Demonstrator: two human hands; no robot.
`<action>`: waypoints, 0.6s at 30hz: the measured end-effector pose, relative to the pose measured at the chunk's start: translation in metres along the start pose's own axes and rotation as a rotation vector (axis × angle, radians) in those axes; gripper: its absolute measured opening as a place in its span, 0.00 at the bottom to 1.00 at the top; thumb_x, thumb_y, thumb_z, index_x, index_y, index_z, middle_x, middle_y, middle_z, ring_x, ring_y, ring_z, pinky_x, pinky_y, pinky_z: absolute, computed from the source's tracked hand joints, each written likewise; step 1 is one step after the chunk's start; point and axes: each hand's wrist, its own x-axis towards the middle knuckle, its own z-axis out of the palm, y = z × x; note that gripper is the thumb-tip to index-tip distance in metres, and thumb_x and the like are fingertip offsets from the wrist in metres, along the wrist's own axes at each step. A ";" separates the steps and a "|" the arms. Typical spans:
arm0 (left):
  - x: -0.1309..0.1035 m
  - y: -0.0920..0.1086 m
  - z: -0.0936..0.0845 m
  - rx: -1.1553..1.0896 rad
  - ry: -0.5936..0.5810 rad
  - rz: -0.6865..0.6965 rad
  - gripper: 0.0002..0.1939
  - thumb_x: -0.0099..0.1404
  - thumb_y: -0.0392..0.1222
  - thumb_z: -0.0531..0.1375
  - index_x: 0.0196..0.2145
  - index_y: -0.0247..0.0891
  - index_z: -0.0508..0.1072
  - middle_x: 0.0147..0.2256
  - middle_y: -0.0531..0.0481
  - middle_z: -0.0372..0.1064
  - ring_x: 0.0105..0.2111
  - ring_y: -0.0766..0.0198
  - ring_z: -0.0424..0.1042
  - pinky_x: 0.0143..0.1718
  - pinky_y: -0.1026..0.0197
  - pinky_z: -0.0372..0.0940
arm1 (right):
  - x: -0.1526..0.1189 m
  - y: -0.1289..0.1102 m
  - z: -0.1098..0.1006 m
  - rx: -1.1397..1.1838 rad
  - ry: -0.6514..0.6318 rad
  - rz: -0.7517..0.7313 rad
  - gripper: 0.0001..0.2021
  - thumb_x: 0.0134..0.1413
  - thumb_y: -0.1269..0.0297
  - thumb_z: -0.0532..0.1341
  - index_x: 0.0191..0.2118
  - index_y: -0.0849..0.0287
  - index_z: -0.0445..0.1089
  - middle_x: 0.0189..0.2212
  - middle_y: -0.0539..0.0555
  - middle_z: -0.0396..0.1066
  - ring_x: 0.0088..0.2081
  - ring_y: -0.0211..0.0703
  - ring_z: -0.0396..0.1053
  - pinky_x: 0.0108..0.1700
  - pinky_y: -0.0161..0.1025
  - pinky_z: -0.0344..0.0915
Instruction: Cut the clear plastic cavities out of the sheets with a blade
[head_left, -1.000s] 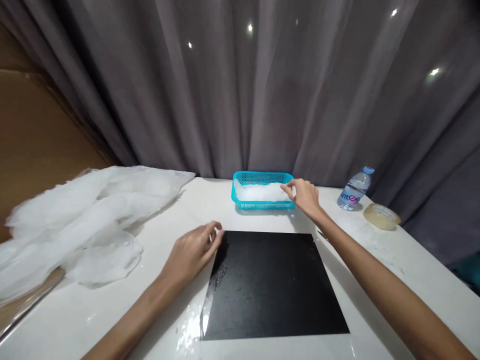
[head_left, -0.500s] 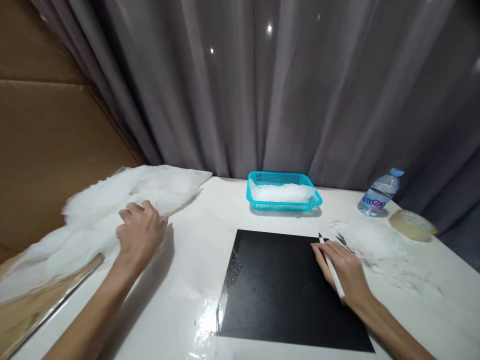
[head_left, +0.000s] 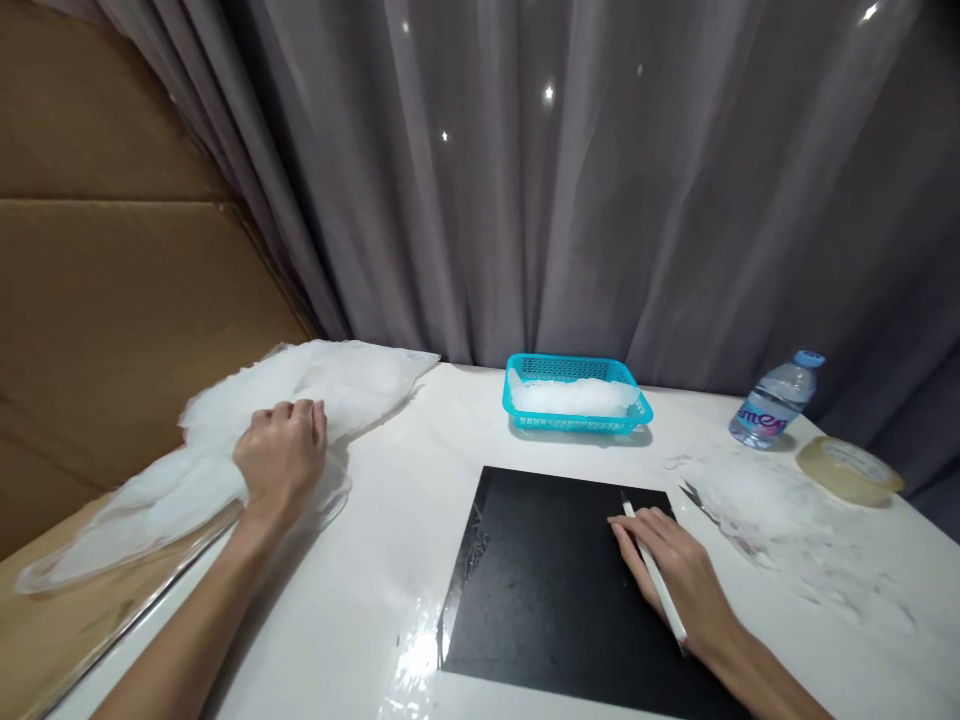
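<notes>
My left hand (head_left: 282, 460) is closed on a wide sheet of fluffy white stuffing (head_left: 337, 385) at the table's left side; its fingertips are tucked out of sight. In my right hand (head_left: 679, 575) is a slim white pen-like tool (head_left: 660, 585) with a dark tip, pointing away from me. That hand rests over the right part of a black square board (head_left: 555, 580). Behind the board, a blue basket (head_left: 577, 422) holds a roll of white stuffing (head_left: 574, 397).
On the right are a water bottle (head_left: 776, 400), a roll of clear tape (head_left: 847, 470), scattered white fluff (head_left: 780, 510) and a pointed metal tool (head_left: 701, 502) partly under it. Cardboard (head_left: 112, 350) stands at the left, and a grey curtain (head_left: 487, 180) hangs behind the table.
The stuffing's left end has drawn in to the right and bunched up at my left hand, whose fingers have curled in. My right hand has moved slightly left over the board. The view has shifted slightly.
</notes>
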 end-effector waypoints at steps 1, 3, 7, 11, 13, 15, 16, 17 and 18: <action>0.000 -0.001 -0.003 -0.010 0.017 0.001 0.29 0.80 0.49 0.37 0.50 0.31 0.73 0.46 0.37 0.75 0.45 0.47 0.68 0.34 0.58 0.52 | 0.000 0.000 0.000 0.008 0.003 -0.002 0.12 0.73 0.70 0.53 0.42 0.58 0.74 0.33 0.55 0.75 0.33 0.47 0.75 0.39 0.45 0.73; 0.002 -0.004 -0.011 -0.031 0.065 -0.030 0.29 0.81 0.50 0.36 0.52 0.32 0.72 0.46 0.39 0.74 0.46 0.48 0.67 0.33 0.58 0.51 | 0.000 0.000 0.001 0.026 0.005 -0.003 0.12 0.72 0.71 0.53 0.43 0.58 0.74 0.33 0.55 0.75 0.33 0.48 0.75 0.38 0.45 0.74; 0.008 -0.008 -0.020 -0.088 0.165 -0.147 0.30 0.81 0.51 0.36 0.54 0.29 0.71 0.47 0.37 0.73 0.45 0.48 0.66 0.33 0.57 0.49 | 0.000 0.001 0.002 0.062 0.002 0.001 0.11 0.72 0.72 0.54 0.43 0.57 0.74 0.33 0.55 0.75 0.33 0.47 0.75 0.38 0.45 0.74; 0.004 0.004 -0.020 -0.186 0.184 -0.118 0.27 0.81 0.51 0.38 0.52 0.30 0.71 0.45 0.39 0.72 0.44 0.50 0.67 0.34 0.57 0.50 | 0.000 0.001 0.001 0.085 -0.004 -0.004 0.10 0.72 0.72 0.54 0.43 0.57 0.74 0.32 0.54 0.74 0.33 0.47 0.74 0.38 0.45 0.73; -0.002 0.018 -0.019 -0.252 0.175 -0.049 0.25 0.81 0.51 0.40 0.50 0.33 0.71 0.44 0.40 0.72 0.45 0.50 0.67 0.35 0.57 0.53 | 0.001 0.001 0.000 0.094 -0.015 -0.004 0.10 0.72 0.72 0.54 0.44 0.57 0.73 0.32 0.54 0.74 0.33 0.47 0.74 0.38 0.45 0.73; -0.009 0.034 -0.020 -0.328 0.174 0.013 0.24 0.81 0.51 0.42 0.48 0.34 0.72 0.43 0.40 0.72 0.46 0.49 0.68 0.38 0.56 0.57 | 0.002 0.000 -0.001 0.096 -0.025 -0.006 0.10 0.72 0.72 0.54 0.45 0.58 0.73 0.32 0.54 0.73 0.33 0.47 0.73 0.37 0.44 0.72; -0.012 0.043 -0.020 -0.371 0.173 0.041 0.23 0.81 0.51 0.43 0.47 0.35 0.72 0.43 0.40 0.72 0.46 0.49 0.69 0.40 0.56 0.58 | 0.002 0.000 -0.001 0.096 -0.028 -0.010 0.10 0.72 0.73 0.54 0.45 0.58 0.73 0.32 0.54 0.73 0.33 0.46 0.73 0.37 0.44 0.72; -0.016 0.051 -0.021 -0.415 0.183 0.055 0.23 0.81 0.51 0.43 0.46 0.35 0.72 0.43 0.39 0.72 0.46 0.49 0.69 0.42 0.55 0.60 | 0.002 0.000 -0.001 0.095 -0.028 -0.013 0.10 0.72 0.73 0.54 0.45 0.58 0.73 0.32 0.54 0.73 0.33 0.46 0.73 0.36 0.43 0.72; -0.020 0.058 -0.022 -0.463 0.181 0.079 0.22 0.80 0.51 0.44 0.45 0.36 0.72 0.43 0.39 0.72 0.47 0.49 0.70 0.44 0.54 0.61 | 0.002 0.000 -0.001 0.095 -0.024 -0.016 0.10 0.72 0.73 0.55 0.46 0.58 0.73 0.32 0.54 0.73 0.33 0.46 0.73 0.36 0.43 0.72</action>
